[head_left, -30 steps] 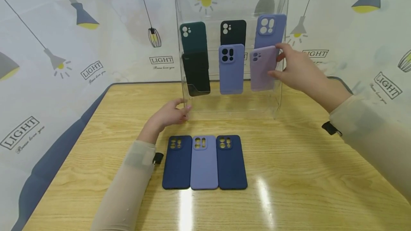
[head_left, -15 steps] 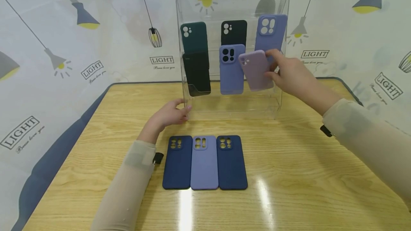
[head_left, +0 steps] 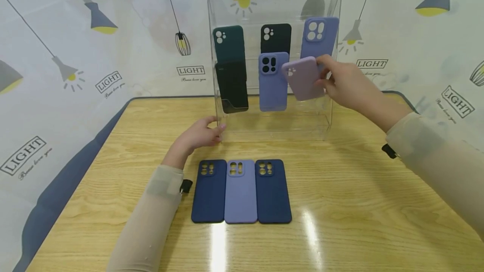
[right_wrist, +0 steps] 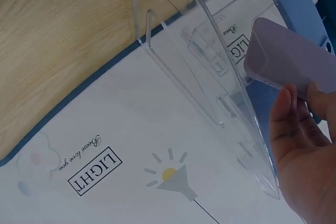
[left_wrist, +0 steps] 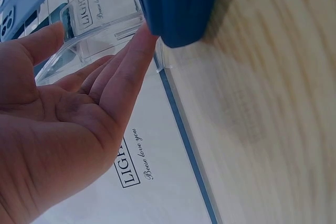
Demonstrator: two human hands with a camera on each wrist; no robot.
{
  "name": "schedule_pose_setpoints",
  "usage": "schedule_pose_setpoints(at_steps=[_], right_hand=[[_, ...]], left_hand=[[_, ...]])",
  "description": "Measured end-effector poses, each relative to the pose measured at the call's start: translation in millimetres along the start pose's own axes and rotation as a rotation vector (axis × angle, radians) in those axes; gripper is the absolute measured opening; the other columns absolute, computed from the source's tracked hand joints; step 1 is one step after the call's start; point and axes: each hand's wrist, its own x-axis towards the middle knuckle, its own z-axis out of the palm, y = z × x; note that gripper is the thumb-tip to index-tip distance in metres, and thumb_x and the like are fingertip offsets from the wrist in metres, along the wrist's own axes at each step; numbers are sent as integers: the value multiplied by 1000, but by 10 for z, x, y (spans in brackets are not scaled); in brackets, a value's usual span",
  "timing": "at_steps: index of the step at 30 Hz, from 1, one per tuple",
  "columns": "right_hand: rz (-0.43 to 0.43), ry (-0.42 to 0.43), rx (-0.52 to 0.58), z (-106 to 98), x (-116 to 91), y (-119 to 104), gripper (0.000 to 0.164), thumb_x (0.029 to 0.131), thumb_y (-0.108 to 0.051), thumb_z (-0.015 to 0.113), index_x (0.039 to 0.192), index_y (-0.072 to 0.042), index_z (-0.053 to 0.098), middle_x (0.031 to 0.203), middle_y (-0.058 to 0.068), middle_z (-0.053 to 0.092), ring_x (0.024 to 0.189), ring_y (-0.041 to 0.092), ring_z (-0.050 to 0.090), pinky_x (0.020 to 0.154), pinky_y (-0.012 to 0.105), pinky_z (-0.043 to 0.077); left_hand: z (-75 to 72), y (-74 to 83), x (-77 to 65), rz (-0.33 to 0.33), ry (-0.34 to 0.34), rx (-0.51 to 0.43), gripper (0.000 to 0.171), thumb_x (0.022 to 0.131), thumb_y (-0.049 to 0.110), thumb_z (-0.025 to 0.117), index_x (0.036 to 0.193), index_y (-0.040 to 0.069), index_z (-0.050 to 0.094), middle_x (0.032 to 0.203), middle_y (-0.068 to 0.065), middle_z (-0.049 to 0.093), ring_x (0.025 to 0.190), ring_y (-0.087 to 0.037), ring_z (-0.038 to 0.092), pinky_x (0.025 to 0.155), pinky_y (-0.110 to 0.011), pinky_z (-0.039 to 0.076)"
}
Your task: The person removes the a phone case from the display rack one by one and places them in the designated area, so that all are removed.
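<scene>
My right hand (head_left: 345,81) pinches a pale lilac phone case (head_left: 302,79) by its right edge, fingertips at the top corner and thumb lower down. The case is tilted in front of the right side of a clear acrylic display stand (head_left: 270,133). In the right wrist view the lilac phone case (right_wrist: 289,56) hangs off the stand's tier, beside a blue-purple case (right_wrist: 296,9). My left hand (head_left: 202,132) touches the stand's lower left edge, fingers fairly straight in the left wrist view and thumb apart from them.
On the stand are a dark green case (head_left: 230,45), a black case (head_left: 231,87), another black case (head_left: 275,39) and purple cases (head_left: 273,91). Two navy cases (head_left: 209,196) flank a purple case (head_left: 240,196) on the wooden table (head_left: 359,205). A lamp-print backdrop (head_left: 143,62) stands behind.
My right hand has drawn the lilac phone case out of its upright place on the stand, leftward and tilted, then raised it slightly. The left hand has stayed at the stand's edge.
</scene>
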Motion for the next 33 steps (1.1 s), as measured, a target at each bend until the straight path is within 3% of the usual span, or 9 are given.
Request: schedule_pose_setpoints(at_steps=[6,15,17,20,23,28,33], right_hand=[[15,12,48,-104,-8,-96,31,105,-3,63,133,0,52,108,24,72,94,40,74,72,50,62],[13,73,89,-173,-50,-202,26,109,-7,54,134,3,52,115,23,72,102,37,72,75,47,59],[-3,104,95,-188,-69,-224,26,109,-8,55,133,3,54,116,21,72,103,35,73,76,39,61],[-40,163,126,-195,-103,-247,26,108,-7,60,131,3,57,115,19,73,101,31,73,76,16,58],[-70,214,175,-212,-148,-288,25,106,-5,64,128,4,58,112,18,74,97,14,72,75,-1,50],[-107,267,235,-265,-239,-351,30,102,1,67,130,6,57,110,21,78,88,-21,59,77,-1,51],[-112,280,267,-298,-337,-368,42,100,6,68,140,1,55,103,25,80,77,-22,62,71,1,52]], left_hand=[[-1,-1,5,-3,2,-9,68,114,39,51,168,6,27,135,-26,67,129,-37,68,111,-46,57],[0,2,6,-5,0,4,68,114,39,50,168,5,26,136,-26,67,130,-37,67,112,-47,57],[2,7,3,-4,0,7,68,114,39,50,168,5,26,136,-26,68,130,-36,68,112,-47,57],[2,3,1,-2,1,5,68,114,39,50,168,5,26,135,-26,68,129,-36,68,112,-47,57],[4,0,6,1,-2,2,68,114,39,50,168,5,26,135,-26,68,129,-37,68,112,-47,57],[11,1,7,6,-3,2,68,114,39,50,168,6,27,133,-26,68,127,-36,68,111,-46,58],[11,-6,3,6,5,26,68,114,40,50,168,6,27,129,-23,70,120,-32,71,108,-45,59]])
